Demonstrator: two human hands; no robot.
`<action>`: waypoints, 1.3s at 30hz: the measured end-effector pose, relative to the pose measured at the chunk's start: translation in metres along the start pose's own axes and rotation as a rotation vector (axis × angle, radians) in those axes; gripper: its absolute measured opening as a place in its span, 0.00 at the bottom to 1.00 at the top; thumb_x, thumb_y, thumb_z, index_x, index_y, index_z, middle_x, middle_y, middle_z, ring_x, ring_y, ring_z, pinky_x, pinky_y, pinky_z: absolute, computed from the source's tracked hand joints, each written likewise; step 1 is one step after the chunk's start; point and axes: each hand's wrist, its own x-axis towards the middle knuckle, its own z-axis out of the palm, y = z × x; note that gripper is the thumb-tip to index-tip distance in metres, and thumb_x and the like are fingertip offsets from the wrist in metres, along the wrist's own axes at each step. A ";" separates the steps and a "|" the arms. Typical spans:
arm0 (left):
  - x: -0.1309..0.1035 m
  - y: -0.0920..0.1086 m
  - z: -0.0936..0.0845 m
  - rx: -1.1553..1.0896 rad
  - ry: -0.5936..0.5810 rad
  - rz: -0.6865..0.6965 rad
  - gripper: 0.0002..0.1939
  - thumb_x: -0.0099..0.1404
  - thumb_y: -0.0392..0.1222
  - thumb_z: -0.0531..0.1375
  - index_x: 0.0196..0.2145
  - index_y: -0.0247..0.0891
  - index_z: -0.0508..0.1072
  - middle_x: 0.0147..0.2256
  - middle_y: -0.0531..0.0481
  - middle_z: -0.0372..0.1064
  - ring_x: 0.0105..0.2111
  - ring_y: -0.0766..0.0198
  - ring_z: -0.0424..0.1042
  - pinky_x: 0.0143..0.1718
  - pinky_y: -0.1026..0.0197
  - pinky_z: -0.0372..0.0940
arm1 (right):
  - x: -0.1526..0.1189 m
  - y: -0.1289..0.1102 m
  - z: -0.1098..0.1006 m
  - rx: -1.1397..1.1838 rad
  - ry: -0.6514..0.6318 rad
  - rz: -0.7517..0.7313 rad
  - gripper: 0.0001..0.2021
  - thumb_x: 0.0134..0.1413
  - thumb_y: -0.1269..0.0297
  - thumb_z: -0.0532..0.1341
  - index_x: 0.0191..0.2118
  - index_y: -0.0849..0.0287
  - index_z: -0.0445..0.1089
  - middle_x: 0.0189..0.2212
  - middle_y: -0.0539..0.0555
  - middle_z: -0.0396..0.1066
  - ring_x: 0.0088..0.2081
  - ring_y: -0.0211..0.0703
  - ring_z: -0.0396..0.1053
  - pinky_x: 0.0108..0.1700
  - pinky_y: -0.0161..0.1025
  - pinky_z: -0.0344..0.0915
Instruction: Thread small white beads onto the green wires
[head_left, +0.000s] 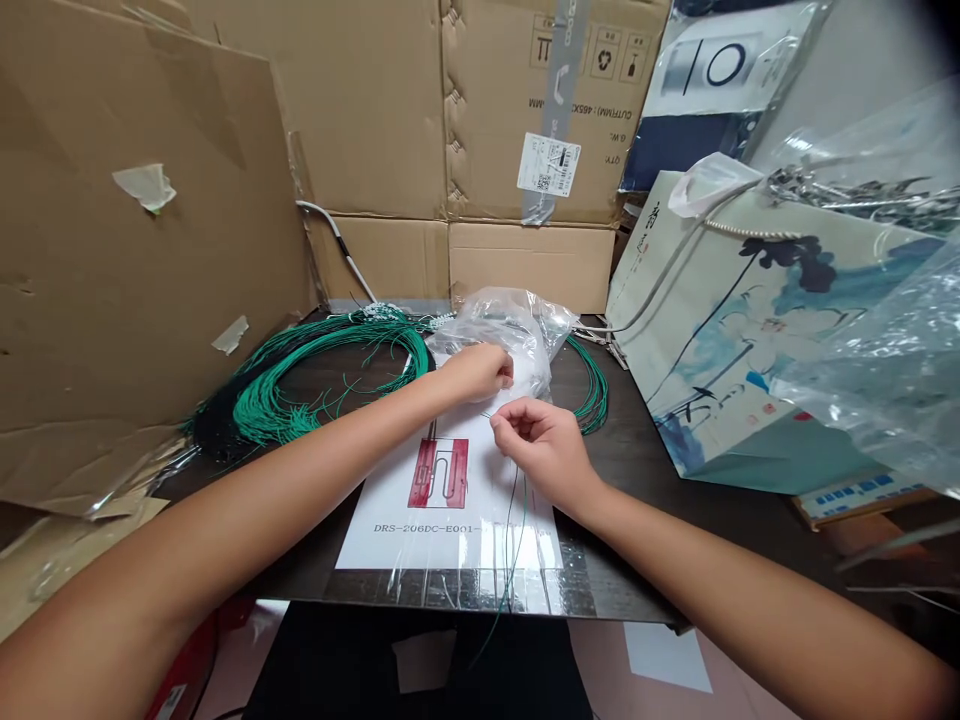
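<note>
Above a printed sheet (pixel 397 545) taped to the dark table, my right hand (pixel 549 450) pinches the end of a thin green wire between thumb and forefinger. Green and black wires (pixel 513 540) hang below that hand, past the table's front edge. Just beyond it on the left, my left hand (pixel 480 372) is closed with its fingers curled; what it holds, if anything, is hidden. That hand is at the near side of a clear plastic bag (pixel 517 320), whose contents I cannot make out. The sheet carries a red picture (pixel 438 473) and a line of print.
A large coil of green and black wires (pixel 262 395) lies at left, and a smaller green coil (pixel 596 390) at right. Cardboard boxes (pixel 367 120) wall the back and left. A patterned paper bag (pixel 720 340) stands at right, with clear plastic (pixel 885 350) beside it.
</note>
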 end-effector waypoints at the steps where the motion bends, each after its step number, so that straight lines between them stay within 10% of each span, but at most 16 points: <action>1: -0.003 0.000 -0.002 -0.039 0.009 0.003 0.10 0.59 0.34 0.61 0.37 0.33 0.82 0.37 0.40 0.79 0.37 0.55 0.74 0.40 0.57 0.64 | 0.001 0.000 -0.001 0.007 0.015 0.004 0.07 0.51 0.62 0.64 0.28 0.61 0.71 0.21 0.48 0.66 0.23 0.33 0.62 0.27 0.33 0.59; 14: -0.100 -0.014 0.000 -1.152 0.115 -0.129 0.11 0.54 0.41 0.73 0.36 0.37 0.81 0.35 0.48 0.80 0.36 0.68 0.77 0.41 0.66 0.70 | 0.001 -0.013 -0.003 0.046 0.140 0.112 0.05 0.48 0.67 0.66 0.27 0.63 0.72 0.18 0.47 0.67 0.21 0.30 0.62 0.24 0.28 0.61; 39: -0.115 -0.002 0.014 -1.325 0.057 -0.028 0.06 0.56 0.31 0.71 0.27 0.37 0.79 0.29 0.53 0.76 0.30 0.72 0.74 0.33 0.72 0.70 | -0.015 -0.025 0.011 -0.118 0.098 0.211 0.05 0.46 0.71 0.65 0.23 0.60 0.70 0.16 0.45 0.64 0.18 0.28 0.58 0.18 0.26 0.55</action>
